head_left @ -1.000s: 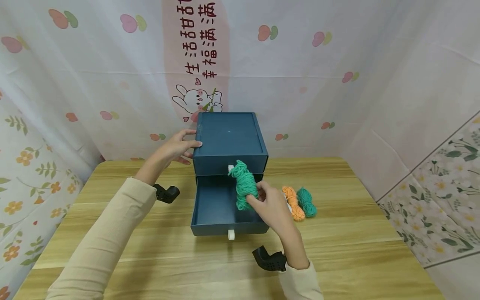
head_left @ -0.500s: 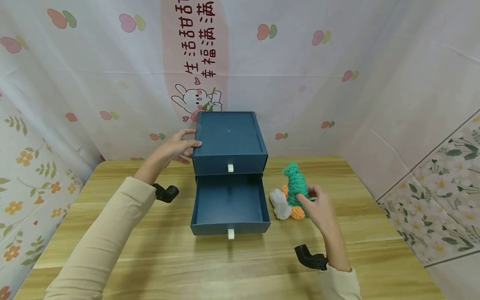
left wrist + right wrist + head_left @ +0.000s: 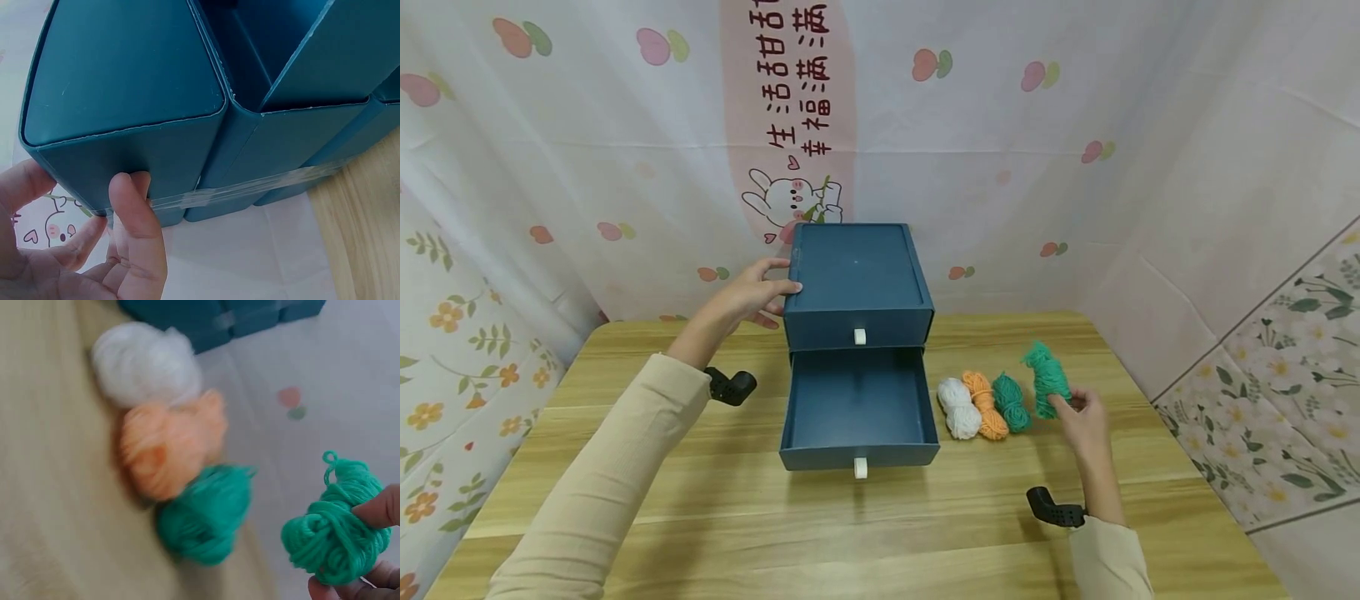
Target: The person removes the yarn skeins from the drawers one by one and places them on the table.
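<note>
Bright-green skein (image 3: 1049,385), pinched in right hand (image 3: 1084,419), right of yarn row (image 3: 984,406) on desk (image 3: 737,508); left hand (image 3: 751,297) spread against cabinet (image 3: 859,267). Likely step: setting-down; next calls for lowering, releasing.

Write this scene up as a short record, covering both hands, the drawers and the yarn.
left hand: touches the left side and top edge of the blue drawer unit
right hand: holds a bright green yarn bundle
top drawer: closed, white pull
drawer below it: pulled out, white pull
yarn on the table, left to right in the head view: white bundle, orange bundle, darker green bundle
held yarn's place: right of that row
</note>
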A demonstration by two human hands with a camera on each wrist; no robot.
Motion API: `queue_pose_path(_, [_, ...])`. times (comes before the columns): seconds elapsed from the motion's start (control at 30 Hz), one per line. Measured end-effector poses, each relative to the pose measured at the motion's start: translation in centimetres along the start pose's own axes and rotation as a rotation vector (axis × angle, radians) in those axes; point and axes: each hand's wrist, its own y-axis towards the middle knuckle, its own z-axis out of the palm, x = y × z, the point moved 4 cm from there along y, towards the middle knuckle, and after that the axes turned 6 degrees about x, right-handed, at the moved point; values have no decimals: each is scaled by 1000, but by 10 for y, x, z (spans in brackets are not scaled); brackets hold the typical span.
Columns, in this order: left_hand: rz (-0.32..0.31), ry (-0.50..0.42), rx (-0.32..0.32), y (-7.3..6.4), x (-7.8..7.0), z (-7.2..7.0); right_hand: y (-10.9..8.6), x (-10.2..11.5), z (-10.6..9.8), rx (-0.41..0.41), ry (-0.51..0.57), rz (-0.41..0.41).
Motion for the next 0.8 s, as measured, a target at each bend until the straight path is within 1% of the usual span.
queue_pose_path(0.2, [0, 2, 0, 0, -1, 1, 13, -28, 10, -14, 21, 49])
queue_pose_path(0.37, [1, -2, 0, 1, -1, 2, 20, -46, 21, 60, -2, 78])
queue_pose_path(0.47, [12, -2, -2, -1, -2, 2, 21, -50, 24, 124, -17, 89])
queue_pose_path(0.6, [27, 2, -8, -4, -4, 3, 22, -51, 24, 187, -13, 101])
queue_pose_path(0.7, [20, 0, -8, -3, -3, 2, 21, -52, 23, 202, -10, 117])
queue_pose_path(0.8, [10, 1, -2, -1, -1, 1, 18, -52, 22, 197, 4, 121])
